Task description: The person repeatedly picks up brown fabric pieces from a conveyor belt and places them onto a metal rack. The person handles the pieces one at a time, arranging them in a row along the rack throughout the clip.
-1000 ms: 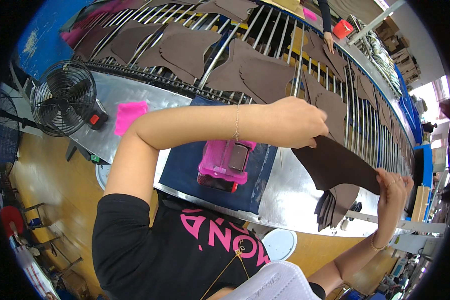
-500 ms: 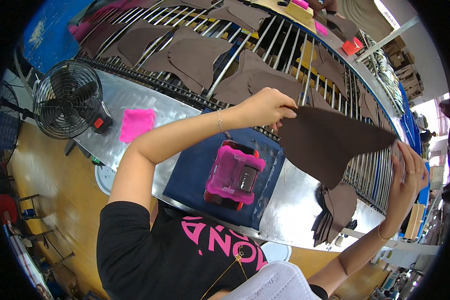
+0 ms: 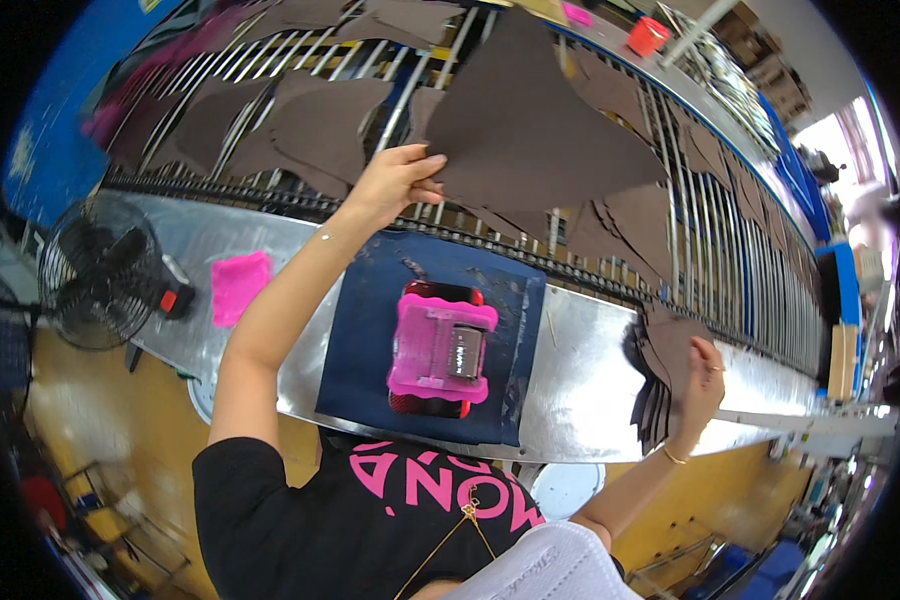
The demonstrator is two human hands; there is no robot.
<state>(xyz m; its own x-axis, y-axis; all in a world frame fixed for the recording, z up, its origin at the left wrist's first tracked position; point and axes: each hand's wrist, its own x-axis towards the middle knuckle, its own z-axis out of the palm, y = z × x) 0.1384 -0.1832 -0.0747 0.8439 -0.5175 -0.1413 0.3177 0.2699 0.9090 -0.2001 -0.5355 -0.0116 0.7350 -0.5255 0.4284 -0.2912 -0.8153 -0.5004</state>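
Observation:
My left hand (image 3: pixel 395 187) pinches one corner of a large dark brown cut sheet piece (image 3: pixel 540 125), curved and pointed in outline. The piece is lifted over a conveyor of metal rods (image 3: pixel 715 245), hiding part of the rods and brown pieces beneath. On the right of the metal table, my right hand (image 3: pixel 705 385) is at the edge of a fanned stack of brown cut pieces (image 3: pixel 662 365), its fingers bent and closed on the upper piece's edge. The thumb side is partly hidden.
A pink tray-like holder (image 3: pixel 425 345) with a dark metal part lies on a blue mat (image 3: pixel 350 350) before me. To the left are a pink dish (image 3: pixel 240 288) and a black fan (image 3: pixel 100 270). Stacked brown pieces (image 3: pixel 320 125) lie across the conveyor, a black chain (image 3: pixel 260 195) along its near edge.
The left hand has swung the brown piece leftward and away over the conveyor. My right hand has let go of its far corner and come down to the stack. The view has shifted.

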